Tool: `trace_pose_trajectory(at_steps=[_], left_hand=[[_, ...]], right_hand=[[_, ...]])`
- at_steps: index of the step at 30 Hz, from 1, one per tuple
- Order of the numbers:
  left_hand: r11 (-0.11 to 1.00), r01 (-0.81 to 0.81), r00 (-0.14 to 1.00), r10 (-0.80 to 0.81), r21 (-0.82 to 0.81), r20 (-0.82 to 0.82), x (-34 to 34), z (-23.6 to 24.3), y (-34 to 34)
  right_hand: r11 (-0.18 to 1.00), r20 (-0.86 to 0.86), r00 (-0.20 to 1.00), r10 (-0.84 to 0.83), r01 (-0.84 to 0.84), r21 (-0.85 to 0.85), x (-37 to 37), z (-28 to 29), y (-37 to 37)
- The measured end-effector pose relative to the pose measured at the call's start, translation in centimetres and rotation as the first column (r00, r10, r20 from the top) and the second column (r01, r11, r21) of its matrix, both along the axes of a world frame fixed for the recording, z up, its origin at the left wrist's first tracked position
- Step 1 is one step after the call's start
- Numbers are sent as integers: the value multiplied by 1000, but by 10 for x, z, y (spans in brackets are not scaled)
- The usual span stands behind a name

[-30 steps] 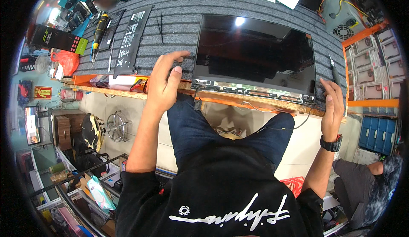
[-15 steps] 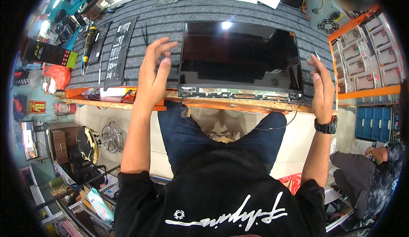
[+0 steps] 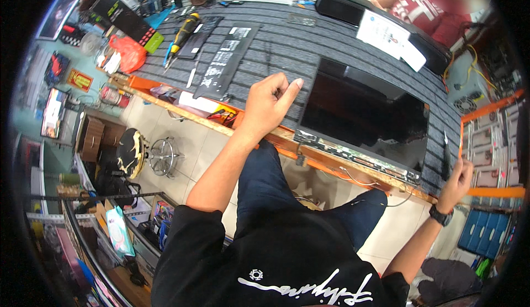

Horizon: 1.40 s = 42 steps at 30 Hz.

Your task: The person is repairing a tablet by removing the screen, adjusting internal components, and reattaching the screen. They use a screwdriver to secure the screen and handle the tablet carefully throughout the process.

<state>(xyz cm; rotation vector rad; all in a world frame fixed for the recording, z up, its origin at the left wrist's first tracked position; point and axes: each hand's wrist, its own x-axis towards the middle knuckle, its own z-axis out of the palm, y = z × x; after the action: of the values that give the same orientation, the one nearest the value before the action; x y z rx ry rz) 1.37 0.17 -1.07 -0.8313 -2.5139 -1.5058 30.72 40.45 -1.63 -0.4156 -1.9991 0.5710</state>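
A laptop screen panel (image 3: pixel 364 116), dark and glossy, lies on the grey ribbed mat (image 3: pixel 287 47). A bare circuit strip (image 3: pixel 353 155) runs along its near edge, and a thin cable hangs below the table edge. My left hand (image 3: pixel 268 105) is beside the panel's left edge, fingers curled in and thumb stretched out, with nothing seen in it. Past the panel's right side, my right hand (image 3: pixel 457 183) is closed, its fingers curled, with nothing visible in its grip. A dark slim pointed tool (image 3: pixel 446 155) lies on the mat close to that hand.
Left on the mat are a black laptop battery (image 3: pixel 226 61), a yellow-and-black screwdriver (image 3: pixel 185 33) and a black box (image 3: pixel 124 17). White papers (image 3: pixel 383 34) lie beyond the panel. A power supply unit (image 3: pixel 464 94) stands far right. Another person (image 3: pixel 417 1) is across the table.
The view has turned, so the table now slants down to the right. My left hand has gone from spread fingers to curled ones. The right fingers have curled in too. The panel stays on the mat.
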Motion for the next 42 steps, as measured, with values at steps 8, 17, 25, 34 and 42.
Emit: trace_pose_trajectory(at_steps=[8,17,25,34,42], left_hand=[[995,63,998,-63,77,2,-7,0,-7],[927,288,949,-311,239,60,-53,-2,19],[892,444,896,-441,79,-58,-77,22,110],[877,481,861,-473,-2,-185,-82,5,107],[908,418,880,-410,-19,-241,-79,12,107]], right_hand=[[862,258,945,-203,297,-411,85,-42,90],[991,85,987,-134,130,41,-8,10,21],[974,256,945,204,-223,45,-107,38,17],[965,372,924,84,-168,201,-111,16,19],[963,390,919,63,-159,219,-112,18,19]])
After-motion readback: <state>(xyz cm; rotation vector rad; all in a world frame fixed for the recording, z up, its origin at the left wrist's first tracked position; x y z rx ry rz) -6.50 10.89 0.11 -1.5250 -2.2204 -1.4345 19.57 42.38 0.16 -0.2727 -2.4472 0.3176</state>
